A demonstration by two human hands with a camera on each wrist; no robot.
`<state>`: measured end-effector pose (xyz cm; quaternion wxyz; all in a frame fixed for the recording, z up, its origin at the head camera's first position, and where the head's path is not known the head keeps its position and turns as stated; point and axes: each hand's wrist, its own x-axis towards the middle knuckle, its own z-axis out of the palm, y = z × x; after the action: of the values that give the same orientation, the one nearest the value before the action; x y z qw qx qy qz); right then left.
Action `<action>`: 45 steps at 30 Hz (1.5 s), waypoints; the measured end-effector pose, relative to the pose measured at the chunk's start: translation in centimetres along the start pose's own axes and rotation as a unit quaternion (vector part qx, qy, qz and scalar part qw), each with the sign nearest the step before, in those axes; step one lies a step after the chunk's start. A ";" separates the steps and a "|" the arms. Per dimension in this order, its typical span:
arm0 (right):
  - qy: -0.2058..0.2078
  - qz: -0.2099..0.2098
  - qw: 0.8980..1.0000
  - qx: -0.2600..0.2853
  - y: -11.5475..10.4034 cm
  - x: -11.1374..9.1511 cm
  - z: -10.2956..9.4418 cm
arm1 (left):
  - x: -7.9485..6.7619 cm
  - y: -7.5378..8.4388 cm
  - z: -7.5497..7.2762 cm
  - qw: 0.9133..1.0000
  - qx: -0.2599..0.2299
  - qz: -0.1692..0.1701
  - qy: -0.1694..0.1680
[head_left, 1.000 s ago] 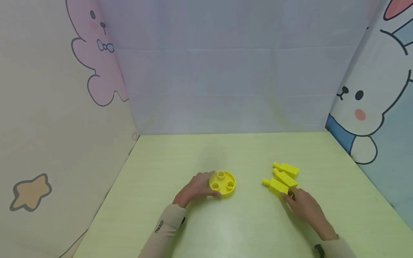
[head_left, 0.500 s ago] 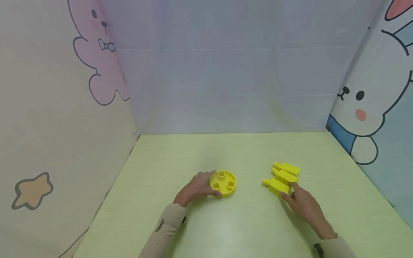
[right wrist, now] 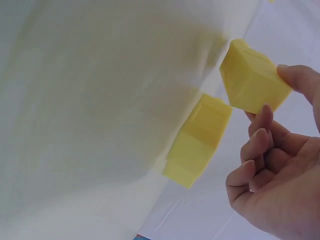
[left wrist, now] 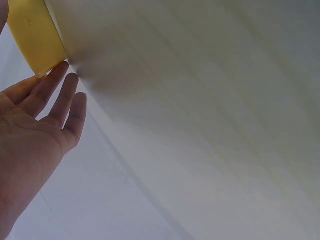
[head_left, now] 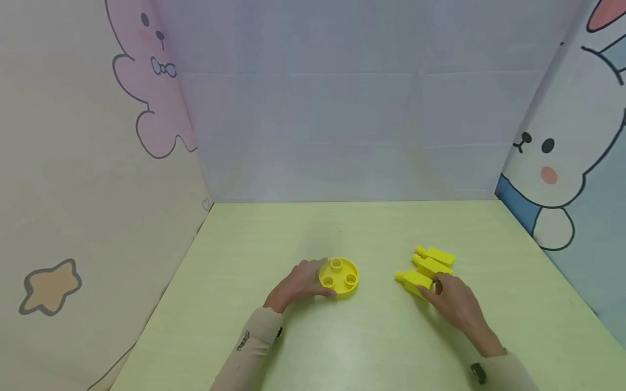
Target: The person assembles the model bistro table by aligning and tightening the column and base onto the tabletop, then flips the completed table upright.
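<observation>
Working over a pale bench (head_left: 264,231) across the frame's lower half. Grasping a round yellow base (head_left: 339,275) from one side with the left fingers (left wrist: 62,98), just below the frame's middle; could pivot if pushed on the far rim. Pinching a yellow block (head_left: 415,281) by one end with the right fingers (right wrist: 262,121), lower right; could tip from so short a hold. Risking a knock to two loose blocks (head_left: 434,266) lying close beyond.

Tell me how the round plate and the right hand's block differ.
The plate is a rimmed disc; the block is long and narrow.
The plate carries three raised rings; the block has a peg at one end.
The left hand holds the plate by its edge; the right hand pinches the block.
Both are yellow.
</observation>
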<state>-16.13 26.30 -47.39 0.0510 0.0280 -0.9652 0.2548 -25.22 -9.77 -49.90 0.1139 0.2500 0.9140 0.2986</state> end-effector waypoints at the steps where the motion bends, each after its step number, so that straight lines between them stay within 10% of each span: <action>1: 0.012 -0.011 1.000 0.004 -0.3 0.0 0.0 | 0.0 0.0 0.0 1.000 -0.001 0.001 0.000; 18: 0.053 -0.201 0.978 0.033 -6.6 2.5 1.1 | 0.1 0.3 -0.3 1.000 0.003 0.012 -0.002; 45: 0.054 -0.354 0.933 -0.029 -9.4 5.7 3.4 | 0.2 0.1 -0.1 1.000 0.024 0.009 -0.005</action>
<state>-21.29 16.24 -45.10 0.1905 0.3525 -0.8955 0.1937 -25.42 -9.65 -49.76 0.1101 0.2624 0.9180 0.2762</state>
